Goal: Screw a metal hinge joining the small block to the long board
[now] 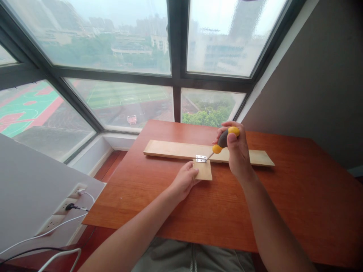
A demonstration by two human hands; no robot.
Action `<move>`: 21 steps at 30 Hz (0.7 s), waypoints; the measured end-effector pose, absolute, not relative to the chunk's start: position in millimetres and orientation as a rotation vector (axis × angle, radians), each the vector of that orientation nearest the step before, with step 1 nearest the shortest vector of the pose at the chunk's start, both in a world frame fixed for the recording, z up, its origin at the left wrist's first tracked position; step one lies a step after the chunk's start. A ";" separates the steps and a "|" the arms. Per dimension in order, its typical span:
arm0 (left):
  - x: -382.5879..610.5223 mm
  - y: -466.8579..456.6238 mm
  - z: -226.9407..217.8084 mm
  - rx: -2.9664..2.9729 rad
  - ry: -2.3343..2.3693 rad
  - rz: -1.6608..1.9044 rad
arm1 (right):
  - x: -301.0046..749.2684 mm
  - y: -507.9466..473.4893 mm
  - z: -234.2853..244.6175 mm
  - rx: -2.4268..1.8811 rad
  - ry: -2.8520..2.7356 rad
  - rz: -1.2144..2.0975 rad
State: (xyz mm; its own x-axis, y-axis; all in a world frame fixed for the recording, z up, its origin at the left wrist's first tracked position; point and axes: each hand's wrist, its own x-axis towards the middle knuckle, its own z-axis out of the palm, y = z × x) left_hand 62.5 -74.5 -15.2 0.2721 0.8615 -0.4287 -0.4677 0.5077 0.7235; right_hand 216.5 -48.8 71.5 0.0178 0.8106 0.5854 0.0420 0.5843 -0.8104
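Observation:
A long pale wooden board [170, 149] lies across the reddish table [215, 204]. A small square wooden piece [204, 172] sits against its near edge, joined by a small metal hinge [201, 158]. My right hand [236, 153] is closed round a screwdriver [224, 140] with a black and yellow handle, its tip down at the hinge. My left hand [184, 179] grips the left side of the small wooden piece, thumb on top.
Large windows [119, 37] rise beyond the table's far edge. A grey wall stands at the right. At lower left a wall panel holds power sockets [66, 206] with white and black cables plugged in. The table's left edge drops to the floor.

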 end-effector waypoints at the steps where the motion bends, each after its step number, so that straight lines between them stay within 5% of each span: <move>1: 62.5 -74.5 -15.1 0.513 0.907 0.949 | 216.9 -50.1 73.0 -0.768 -1.476 0.722; 13: 61.7 -74.5 -17.9 0.513 0.880 0.956 | 218.7 -48.1 73.6 -1.013 -1.458 0.356; 21: 61.8 -74.7 -16.6 0.525 0.887 0.949 | 216.7 -51.5 77.8 -0.819 -1.473 0.755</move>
